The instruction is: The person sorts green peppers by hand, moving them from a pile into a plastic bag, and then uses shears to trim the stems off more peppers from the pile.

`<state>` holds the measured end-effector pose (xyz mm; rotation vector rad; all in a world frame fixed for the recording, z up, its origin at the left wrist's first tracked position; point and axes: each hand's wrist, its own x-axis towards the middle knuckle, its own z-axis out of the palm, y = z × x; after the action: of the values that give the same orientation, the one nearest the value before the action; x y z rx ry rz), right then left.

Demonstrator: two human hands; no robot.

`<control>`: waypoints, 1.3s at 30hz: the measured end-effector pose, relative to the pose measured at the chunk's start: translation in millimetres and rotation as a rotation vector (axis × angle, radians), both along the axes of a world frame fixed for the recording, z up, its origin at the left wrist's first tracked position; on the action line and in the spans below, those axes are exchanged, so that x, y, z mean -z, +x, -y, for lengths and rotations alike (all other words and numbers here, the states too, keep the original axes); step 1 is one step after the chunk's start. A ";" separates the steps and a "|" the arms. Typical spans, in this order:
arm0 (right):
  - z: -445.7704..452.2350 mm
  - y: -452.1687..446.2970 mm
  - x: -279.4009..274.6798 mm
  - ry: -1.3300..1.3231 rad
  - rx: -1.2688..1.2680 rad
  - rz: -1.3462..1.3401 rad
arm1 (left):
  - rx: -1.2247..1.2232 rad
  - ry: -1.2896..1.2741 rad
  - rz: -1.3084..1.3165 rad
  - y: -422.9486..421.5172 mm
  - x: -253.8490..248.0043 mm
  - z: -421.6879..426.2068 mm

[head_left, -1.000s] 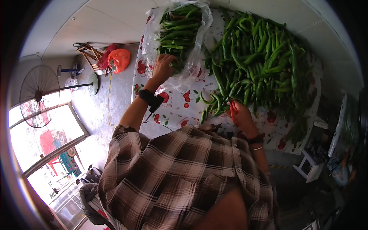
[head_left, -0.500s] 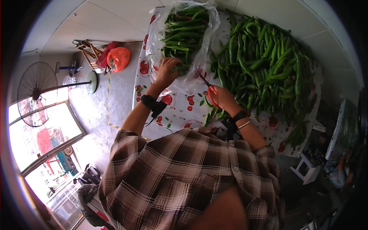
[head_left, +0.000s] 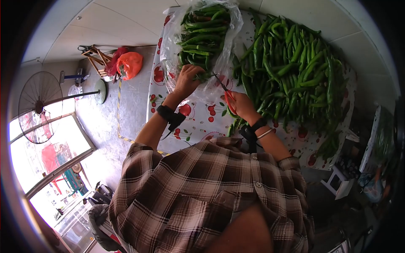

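Note:
My left hand is closed at the lower edge of a clear plastic bag, fingers pinched on a small green pepper piece. Long green peppers lie in rows in the bag. Red-handled scissors are gripped in my right hand, their dark blades pointing up and left at the green piece. To the right of the bag spreads a large heap of green peppers.
The table has a white cloth with cherry prints. A standing fan and an orange bag are at the left. A white stool stands at the lower right.
My right hand has come left and up from the heap's lower edge with the scissors, whose tips are now beside my left hand. My left hand has shifted slightly right.

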<state>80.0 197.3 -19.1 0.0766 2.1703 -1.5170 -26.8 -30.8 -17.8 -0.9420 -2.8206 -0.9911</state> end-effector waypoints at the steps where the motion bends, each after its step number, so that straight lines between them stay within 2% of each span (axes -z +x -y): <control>1: -0.3 3.1 5.3 -0.100 0.047 -0.013 | 0.013 -0.005 0.011 -0.1 0.7 -0.3; 5: -10.3 22.6 32.6 -0.146 0.136 -0.001 | 0.067 -0.016 -0.022 2.9 8.9 -4.4; 7: -19.4 41.5 37.0 -0.315 0.358 -0.216 | 0.100 -0.073 -0.037 3.4 14.9 -1.8; 11: -63.2 83.0 7.4 -0.013 0.399 -0.017 | 0.135 -0.161 -0.042 10.4 20.7 -6.9; 12: -69.1 92.0 -23.8 0.138 0.438 -0.142 | 0.117 -0.181 -0.027 12.9 22.2 -9.6; 15: -98.2 146.0 -11.9 0.335 0.519 -0.188 | 0.080 -0.221 0.015 21.6 14.5 -17.6; 16: -106.1 156.9 -31.7 0.470 0.470 -0.074 | 0.068 -0.222 0.013 25.9 10.5 -18.8; 17: -112.8 173.0 -30.2 0.475 0.487 -0.074 | 0.050 -0.225 0.011 28.6 8.1 -19.5; 20: -133.5 222.4 -11.9 0.600 0.598 -0.225 | 0.012 -0.279 -0.015 31.9 5.7 -18.5; 23: -157.9 257.4 3.9 0.694 0.523 -0.119 | -0.087 -0.289 -0.030 23.3 15.6 -21.8; 25: -174.4 266.8 7.8 0.810 0.343 -0.034 | -0.102 -0.218 -0.036 17.0 11.1 -32.1; 27: -192.0 266.8 6.9 0.798 0.334 -0.010 | -0.107 -0.190 -0.132 20.9 6.4 -42.9; 31: -220.1 269.9 15.9 0.729 0.333 -0.034 | -0.084 -0.107 -0.159 45.1 -4.8 -48.7; 35: -235.5 269.9 31.3 0.707 0.238 -0.068 | -0.088 -0.155 -0.049 97.2 6.0 -22.5; 37: -237.5 266.2 30.1 0.730 0.141 0.029 | -0.109 -0.208 0.039 129.8 8.0 -20.1; 39: -235.7 266.1 28.1 0.723 0.155 -0.035 | -0.078 -0.225 0.071 152.2 18.5 -19.3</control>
<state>346.1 433.1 -47.2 0.4652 2.6799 -0.7309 125.4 -11.5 -36.3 -0.8197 -3.0511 -0.7241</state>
